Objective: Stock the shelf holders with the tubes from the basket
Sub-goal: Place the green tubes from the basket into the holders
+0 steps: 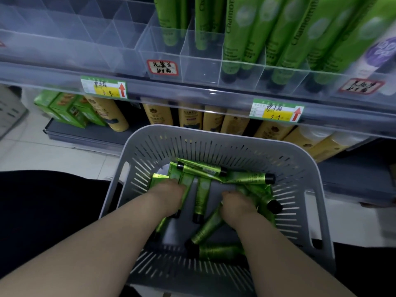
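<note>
Both hands are down in the grey slotted plastic basket [225,144]: the left hand [169,197] curls around one or two green squeeze tubes with black caps [202,195] on the left of the heap, and the right hand [237,205] closes on tubes to the right, though how firmly either grips I cannot tell. Roughly a dozen tubes lie jumbled on the basket floor. They look light, soft-walled and slick, so the stiffer body near the cap seems the best hold. Above, the clear acrylic shelf holders [201,61] stand partly filled on the right, empty on the left.
</note>
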Available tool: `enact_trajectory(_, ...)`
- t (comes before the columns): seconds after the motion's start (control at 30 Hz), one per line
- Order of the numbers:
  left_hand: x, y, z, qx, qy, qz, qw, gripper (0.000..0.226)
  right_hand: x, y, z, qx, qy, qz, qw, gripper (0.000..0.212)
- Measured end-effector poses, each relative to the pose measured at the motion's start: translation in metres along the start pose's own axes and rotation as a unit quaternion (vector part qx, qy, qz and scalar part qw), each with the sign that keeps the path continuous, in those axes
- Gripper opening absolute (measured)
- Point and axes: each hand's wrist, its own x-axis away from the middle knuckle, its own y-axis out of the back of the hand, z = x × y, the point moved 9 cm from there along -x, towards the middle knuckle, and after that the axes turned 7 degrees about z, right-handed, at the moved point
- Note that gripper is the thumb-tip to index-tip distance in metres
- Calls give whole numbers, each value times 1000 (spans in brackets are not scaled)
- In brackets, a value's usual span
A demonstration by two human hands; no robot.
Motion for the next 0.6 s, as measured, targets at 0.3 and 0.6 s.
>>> enact_trajectory(0.3,-15,-25,-17,122,38,38,991,41,-7,-8,1,-15,-17,11,1000,40)
enact_trajectory(0.6,-23,-36,-9,431,109,-24,895,78,-14,-15,-9,-68,-34,13,997,38)
